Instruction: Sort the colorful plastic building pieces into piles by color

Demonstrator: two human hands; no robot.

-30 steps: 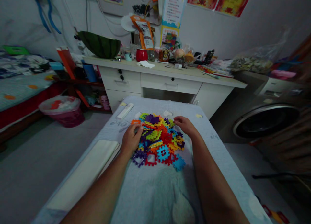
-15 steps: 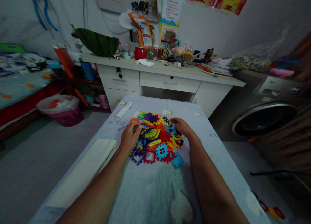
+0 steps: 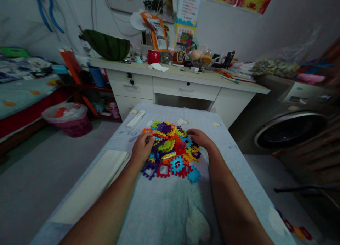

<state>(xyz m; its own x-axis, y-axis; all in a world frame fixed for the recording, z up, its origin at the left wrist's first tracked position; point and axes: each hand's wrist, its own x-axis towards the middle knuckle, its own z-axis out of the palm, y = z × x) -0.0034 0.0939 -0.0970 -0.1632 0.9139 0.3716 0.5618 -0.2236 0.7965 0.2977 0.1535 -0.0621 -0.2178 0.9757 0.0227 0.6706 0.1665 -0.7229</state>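
A heap of colourful interlocking plastic tiles lies on the cloth-covered table between my two hands. My left hand rests at the heap's left edge, thumb and fingers apart, with no tile visible in it. At the right edge is my right hand, its fingers loosely bent toward the tiles and partly hidden. Along the near side lie a purple square frame, a red frame, a blue window-shaped tile and a blue solid tile.
A folded white cloth-like bundle lies left of my left forearm. A narrow white box is near the far left corner. Beyond the table stands a white desk with many items, and a washing machine at right.
Both hands stay almost in the same place beside the heap. The view has shifted very slightly; the tiles look unmoved.
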